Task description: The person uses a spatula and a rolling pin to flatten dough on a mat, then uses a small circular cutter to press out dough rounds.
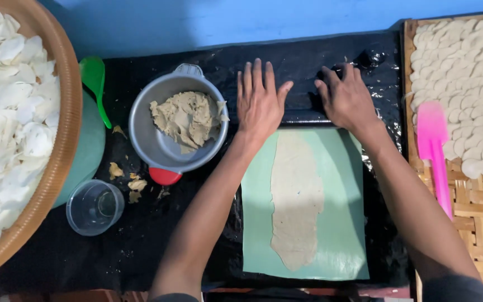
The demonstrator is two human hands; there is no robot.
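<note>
1. Black plastic sheeting (157, 240) covers the low work surface below you, with a blue wall (225, 19) along the far edge.
2. Nearest you, a pale green mat (339, 223) lies flat on the sheeting. A long thin strip of beige dough (296, 201) runs down its middle, stretching away from you, so the dough never touches the plastic.
3. To your near left stands a clear cup (94, 207) with dough crumbs (132, 187) scattered beside it.
4. Your arms reach forward over the mat's sides. At its far edge, both hands rest on a dark roller (308, 109), apparently lying crosswise just past the dough.
5. Your left hand (258, 103) is open and flat, fingers spread, pressing down with the palm rather than gripping.
6. Your right hand (347, 100) is also open, fingers curved loosely over the roller; neither hand closes around it.
7. Left of your hands, a grey metal bowl (152, 140) holds a lump of the same dough, close by.
8. Far left, a wide woven basket (65, 128) is heaped with white chips, and a green scoop (95, 81) sits behind it.
9. Far right, a woven tray (476, 207) carries rows of pale rounds, with a pink spatula (434, 145) lying on it.
</note>
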